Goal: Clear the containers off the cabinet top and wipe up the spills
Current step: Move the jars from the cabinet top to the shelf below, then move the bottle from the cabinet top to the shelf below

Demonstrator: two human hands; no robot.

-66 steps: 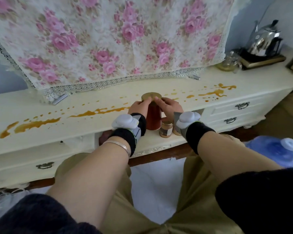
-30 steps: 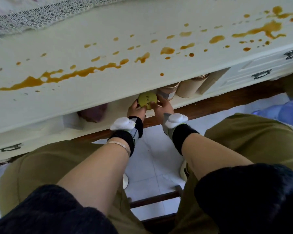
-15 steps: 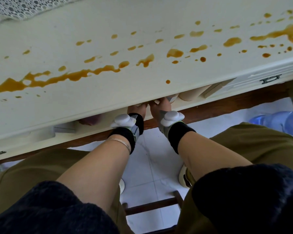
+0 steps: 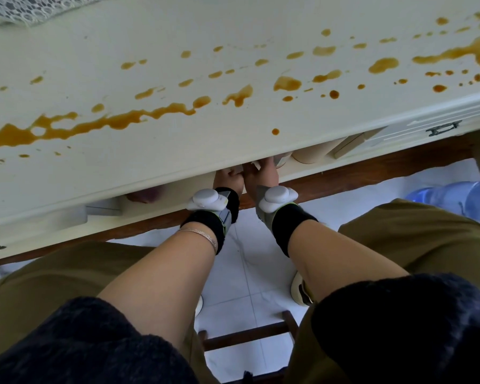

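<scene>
While both hands reach under the cabinet top, the left hand and right hand sit side by side, touching, on the shelf below. Their fingers are hidden by the top's front edge, so I cannot tell whether they are apart, together or clamped on anything. Just right of the right hand, cream containers peek out on the shelf; their long axis cannot be told. Above the hands, amber spills run in a long streak left to right across the top.
</scene>
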